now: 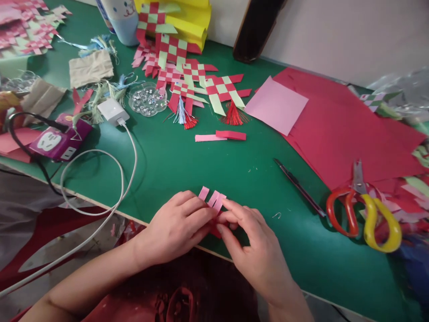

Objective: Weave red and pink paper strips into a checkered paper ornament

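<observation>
Near the table's front edge, both hands meet over a small piece made of pink paper strips (217, 201) and red paper. My left hand (179, 223) lies over its left side, fingers together and partly covering it. My right hand (250, 237) pinches its right side between thumb and fingers. Several pink strip ends point away from me, and a bit of red shows between the hands. Further back, a pink strip (208, 138) and a red folded strip (234, 135) overlap on the green table (167, 165).
Woven red-and-green fish shapes (223, 89) with tassels lie at the back. A craft knife (300, 188), scissors (358, 179) and red sheets (348, 129) are at the right. At the left are a white charger (112, 111) with its cable and a purple power strip (60, 138).
</observation>
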Demonstrator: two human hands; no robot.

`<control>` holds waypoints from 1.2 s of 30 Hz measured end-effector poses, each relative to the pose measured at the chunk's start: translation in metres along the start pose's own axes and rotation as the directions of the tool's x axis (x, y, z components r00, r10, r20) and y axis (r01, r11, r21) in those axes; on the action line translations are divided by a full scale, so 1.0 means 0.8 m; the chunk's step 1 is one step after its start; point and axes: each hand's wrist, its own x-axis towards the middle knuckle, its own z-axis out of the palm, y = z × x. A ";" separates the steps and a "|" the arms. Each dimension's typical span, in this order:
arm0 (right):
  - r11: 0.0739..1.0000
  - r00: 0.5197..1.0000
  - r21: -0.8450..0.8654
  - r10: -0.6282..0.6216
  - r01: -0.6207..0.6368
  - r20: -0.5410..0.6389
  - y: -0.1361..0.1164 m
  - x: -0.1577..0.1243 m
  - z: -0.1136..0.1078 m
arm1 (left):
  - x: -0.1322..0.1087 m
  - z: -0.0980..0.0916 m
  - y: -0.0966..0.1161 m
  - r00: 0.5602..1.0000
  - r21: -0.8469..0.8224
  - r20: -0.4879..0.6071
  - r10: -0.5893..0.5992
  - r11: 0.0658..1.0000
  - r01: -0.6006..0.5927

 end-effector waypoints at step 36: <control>0.997 0.998 0.074 -0.023 0.028 -0.066 0.007 0.018 -0.016 | 0.000 -0.001 0.001 1.000 0.008 -0.005 0.002 1.000 -0.002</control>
